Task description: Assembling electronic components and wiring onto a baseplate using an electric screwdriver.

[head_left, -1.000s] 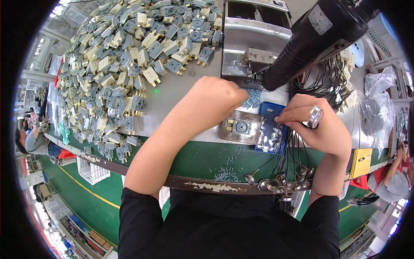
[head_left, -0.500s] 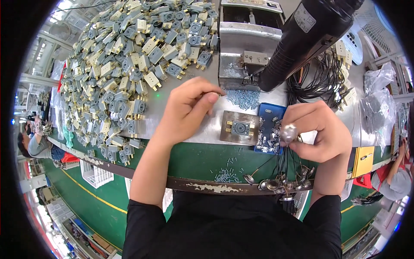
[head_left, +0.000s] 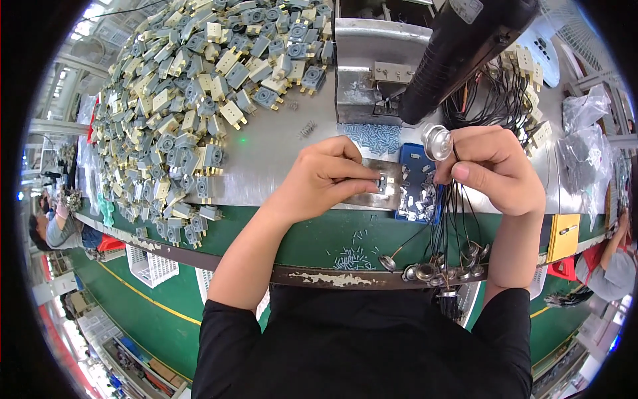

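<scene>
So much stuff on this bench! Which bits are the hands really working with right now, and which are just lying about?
In use:
- left hand on the metal plate
- right hand holding a round silver disc and a bunch of black wires

Lying about:
- pile of grey and cream parts
- small screws
- blue tray
- black hanging tool
- clear bags

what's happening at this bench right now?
A person is assembling small parts at a metal-topped bench. The left hand presses a small grey part onto a metal fixture plate. The right hand holds a round silver disc with black wires trailing down. A heap of grey and cream parts lies to the left.
</scene>
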Action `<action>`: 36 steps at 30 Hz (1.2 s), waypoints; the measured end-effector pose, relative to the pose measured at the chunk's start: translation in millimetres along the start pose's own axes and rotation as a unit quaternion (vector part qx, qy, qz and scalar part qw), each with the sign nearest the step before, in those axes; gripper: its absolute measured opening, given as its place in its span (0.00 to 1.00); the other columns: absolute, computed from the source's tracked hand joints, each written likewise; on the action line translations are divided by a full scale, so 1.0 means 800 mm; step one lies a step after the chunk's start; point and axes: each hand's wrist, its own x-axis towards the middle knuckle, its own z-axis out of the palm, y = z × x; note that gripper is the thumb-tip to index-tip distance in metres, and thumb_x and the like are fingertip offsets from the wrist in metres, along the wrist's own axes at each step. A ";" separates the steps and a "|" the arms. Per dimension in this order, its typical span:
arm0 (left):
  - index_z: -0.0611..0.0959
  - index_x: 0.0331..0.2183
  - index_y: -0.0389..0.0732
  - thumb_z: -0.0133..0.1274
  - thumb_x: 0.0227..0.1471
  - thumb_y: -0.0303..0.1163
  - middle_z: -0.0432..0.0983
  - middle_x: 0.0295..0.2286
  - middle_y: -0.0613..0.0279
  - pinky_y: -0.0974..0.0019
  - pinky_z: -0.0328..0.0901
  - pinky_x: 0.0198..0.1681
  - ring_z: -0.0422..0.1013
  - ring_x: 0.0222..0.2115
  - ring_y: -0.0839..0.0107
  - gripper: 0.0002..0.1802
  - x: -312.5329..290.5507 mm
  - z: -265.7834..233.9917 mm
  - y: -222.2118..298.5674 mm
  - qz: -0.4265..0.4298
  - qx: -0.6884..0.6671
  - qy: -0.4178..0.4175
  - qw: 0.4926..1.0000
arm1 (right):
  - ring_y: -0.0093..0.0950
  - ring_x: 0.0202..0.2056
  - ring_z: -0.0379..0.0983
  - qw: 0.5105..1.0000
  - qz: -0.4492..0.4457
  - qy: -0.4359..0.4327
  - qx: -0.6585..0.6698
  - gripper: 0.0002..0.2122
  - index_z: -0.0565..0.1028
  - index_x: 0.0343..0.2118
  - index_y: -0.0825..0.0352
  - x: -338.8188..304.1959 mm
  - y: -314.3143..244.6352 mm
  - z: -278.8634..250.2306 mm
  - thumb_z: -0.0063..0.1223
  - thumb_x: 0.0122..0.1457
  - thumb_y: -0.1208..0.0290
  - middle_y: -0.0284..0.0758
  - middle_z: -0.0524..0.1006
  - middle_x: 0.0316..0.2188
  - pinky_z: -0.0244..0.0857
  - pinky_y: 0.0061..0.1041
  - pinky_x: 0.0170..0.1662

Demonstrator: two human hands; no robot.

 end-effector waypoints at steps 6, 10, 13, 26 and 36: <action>0.92 0.36 0.40 0.75 0.42 0.25 0.75 0.28 0.67 0.70 0.64 0.29 0.71 0.28 0.75 0.15 0.001 -0.002 0.005 -0.060 0.040 -0.038 0.997 | 0.31 0.30 0.78 0.999 -0.039 0.021 0.006 0.11 0.80 0.29 0.77 0.002 0.014 0.010 0.63 0.60 0.70 0.41 0.80 0.27 0.70 0.27 0.34; 0.92 0.36 0.39 0.75 0.44 0.29 0.76 0.29 0.67 0.70 0.61 0.26 0.65 0.23 0.77 0.14 -0.003 -0.001 -0.005 -0.005 0.033 -0.006 0.999 | 0.24 0.32 0.76 0.997 -0.005 0.054 0.051 0.07 0.80 0.31 0.77 0.005 0.015 0.024 0.67 0.55 0.78 0.39 0.81 0.31 0.69 0.22 0.35; 0.91 0.38 0.39 0.76 0.42 0.30 0.76 0.29 0.67 0.71 0.61 0.26 0.65 0.22 0.78 0.18 0.000 -0.003 0.002 -0.012 0.028 -0.011 0.999 | 0.20 0.32 0.75 0.996 0.034 0.060 0.056 0.07 0.81 0.33 0.77 0.008 0.013 0.030 0.67 0.54 0.81 0.37 0.80 0.33 0.68 0.20 0.35; 0.86 0.46 0.36 0.71 0.46 0.29 0.83 0.48 0.50 0.60 0.73 0.49 0.80 0.46 0.56 0.23 0.018 -0.011 0.023 0.145 0.124 0.072 0.979 | 0.28 0.31 0.74 0.991 -0.070 0.070 -0.085 0.07 0.81 0.38 0.75 0.020 0.026 0.056 0.65 0.57 0.80 0.38 0.81 0.31 0.68 0.26 0.35; 0.87 0.43 0.36 0.71 0.45 0.30 0.85 0.45 0.54 0.56 0.73 0.55 0.78 0.54 0.52 0.21 0.002 -0.009 0.012 0.098 0.138 -0.011 0.986 | 0.41 0.30 0.78 0.983 -0.021 0.074 -0.165 0.07 0.83 0.34 0.75 0.014 0.020 0.069 0.65 0.51 0.83 0.43 0.81 0.27 0.71 0.33 0.35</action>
